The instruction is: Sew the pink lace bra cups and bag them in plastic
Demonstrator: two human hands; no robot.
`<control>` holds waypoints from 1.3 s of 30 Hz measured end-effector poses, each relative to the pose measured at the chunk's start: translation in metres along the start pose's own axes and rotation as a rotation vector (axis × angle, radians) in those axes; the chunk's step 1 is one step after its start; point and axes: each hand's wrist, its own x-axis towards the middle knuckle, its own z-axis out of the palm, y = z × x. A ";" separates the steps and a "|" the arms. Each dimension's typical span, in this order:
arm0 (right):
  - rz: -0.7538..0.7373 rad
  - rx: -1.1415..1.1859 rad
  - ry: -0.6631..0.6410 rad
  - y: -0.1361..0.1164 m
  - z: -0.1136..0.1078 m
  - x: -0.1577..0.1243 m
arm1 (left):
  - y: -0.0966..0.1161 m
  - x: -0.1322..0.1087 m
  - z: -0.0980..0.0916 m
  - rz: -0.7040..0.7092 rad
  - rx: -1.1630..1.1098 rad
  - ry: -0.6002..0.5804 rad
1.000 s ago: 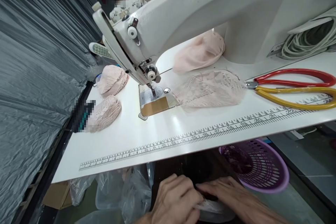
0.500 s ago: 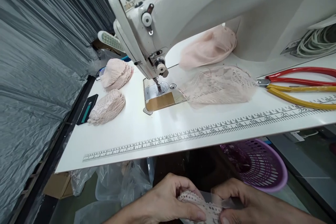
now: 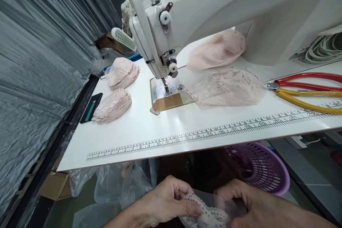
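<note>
Below the table's front edge, my left hand (image 3: pixel 171 201) pinches a piece of pale pink lace fabric (image 3: pixel 207 213) with a scalloped, holed edge. My right hand (image 3: pixel 245 203) grips the same lace at its other side, where sheer mesh spreads between the fingers. The lower part of the piece is cut off by the frame. Beyond the hands stands a white sewing machine (image 3: pixel 152 32), its presser foot (image 3: pixel 166 87) over the metal plate with no fabric beneath it. To the right of the foot lies a sheer lace piece (image 3: pixel 229 89) on the white table (image 3: pixel 139 128).
Stacked lace pieces (image 3: pixel 113 106) and lace cups (image 3: pixel 121 73) sit at the left, beside a dark phone-like object (image 3: pixel 91 108). Red-and-yellow-handled pliers (image 3: pixel 301 91) lie at the right. Pink fabric (image 3: pixel 219 50) rests under the machine arm. A purple basket (image 3: pixel 267 171) stands below the table.
My hands have shifted the lace slightly, so more of its scalloped edge and sheer mesh shows between them. The whole view has moved a little; the things on the table stay put.
</note>
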 end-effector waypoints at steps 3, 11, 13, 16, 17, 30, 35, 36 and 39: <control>-0.032 -0.033 0.001 -0.002 0.001 0.001 | 0.000 -0.001 0.000 0.005 -0.002 0.032; -0.025 -0.057 0.048 -0.005 0.005 0.003 | -0.004 -0.008 -0.010 0.011 -0.047 -0.019; -0.028 -0.052 0.041 -0.009 0.006 0.003 | -0.004 -0.009 -0.014 0.032 -0.057 -0.056; -0.011 -0.056 0.040 -0.015 0.008 0.004 | -0.006 -0.007 -0.017 0.044 -0.047 -0.101; -0.001 -0.061 0.042 -0.015 0.009 0.005 | -0.007 -0.005 -0.016 0.031 -0.025 -0.111; 0.072 -0.036 0.109 -0.016 0.013 0.004 | -0.004 0.002 -0.006 0.028 0.064 -0.052; 0.057 0.019 0.041 -0.016 0.015 0.005 | -0.007 -0.002 -0.009 0.077 0.063 -0.087; 0.057 0.029 0.030 -0.015 0.015 0.005 | -0.007 -0.003 -0.008 0.086 0.061 -0.093; 0.045 0.050 -0.010 -0.013 0.014 0.002 | -0.005 -0.007 -0.006 0.107 0.043 -0.123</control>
